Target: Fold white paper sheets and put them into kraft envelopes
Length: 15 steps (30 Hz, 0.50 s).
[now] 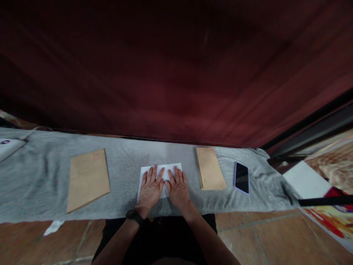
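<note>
Both hands lie flat on a white sheet of paper (173,167) at the near middle of the grey cloth (124,158). My left hand (150,188) has its fingers stretched forward over the left part of the sheet. On the right part, my right hand (178,187) is pressed down with spread fingers, its thumb close to the left thumb. Much of the paper is hidden under the palms. To the right of the hands is a stack of brown envelopes (211,169). A larger brown envelope (88,178) lies to their left.
A phone (242,177) with a dark screen rests right of the envelopes. At the far left edge sits a white device (9,147) with a cable. A dark red curtain (171,73) hangs behind the narrow cloth-covered surface. Below is a tiled floor (273,235).
</note>
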Tool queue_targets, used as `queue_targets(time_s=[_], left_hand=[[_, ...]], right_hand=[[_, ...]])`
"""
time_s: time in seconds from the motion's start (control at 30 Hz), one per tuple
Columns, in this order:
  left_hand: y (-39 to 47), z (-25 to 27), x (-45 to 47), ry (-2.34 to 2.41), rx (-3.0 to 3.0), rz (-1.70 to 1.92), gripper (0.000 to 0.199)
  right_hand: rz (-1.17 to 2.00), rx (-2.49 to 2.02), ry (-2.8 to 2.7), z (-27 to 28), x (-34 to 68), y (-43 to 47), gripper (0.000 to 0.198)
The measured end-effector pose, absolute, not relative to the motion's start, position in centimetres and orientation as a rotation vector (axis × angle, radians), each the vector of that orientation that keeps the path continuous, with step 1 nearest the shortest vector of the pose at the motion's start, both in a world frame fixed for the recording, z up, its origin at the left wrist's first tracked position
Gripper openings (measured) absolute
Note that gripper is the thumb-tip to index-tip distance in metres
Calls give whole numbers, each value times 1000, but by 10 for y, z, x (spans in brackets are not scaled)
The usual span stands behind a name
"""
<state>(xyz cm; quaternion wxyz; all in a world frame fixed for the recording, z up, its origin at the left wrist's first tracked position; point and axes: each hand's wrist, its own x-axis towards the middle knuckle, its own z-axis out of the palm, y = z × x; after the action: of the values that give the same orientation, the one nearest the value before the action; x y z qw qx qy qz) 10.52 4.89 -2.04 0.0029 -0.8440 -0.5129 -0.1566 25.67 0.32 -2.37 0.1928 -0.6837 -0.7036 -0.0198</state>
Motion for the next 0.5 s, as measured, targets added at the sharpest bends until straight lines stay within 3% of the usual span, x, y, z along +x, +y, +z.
queue_targets(time_s=[0.5], left_hand=[[47, -18, 106, -1635, -2675, -485, 55]], right_hand=[[22, -1873, -1999, -14, 251, -29, 49]])
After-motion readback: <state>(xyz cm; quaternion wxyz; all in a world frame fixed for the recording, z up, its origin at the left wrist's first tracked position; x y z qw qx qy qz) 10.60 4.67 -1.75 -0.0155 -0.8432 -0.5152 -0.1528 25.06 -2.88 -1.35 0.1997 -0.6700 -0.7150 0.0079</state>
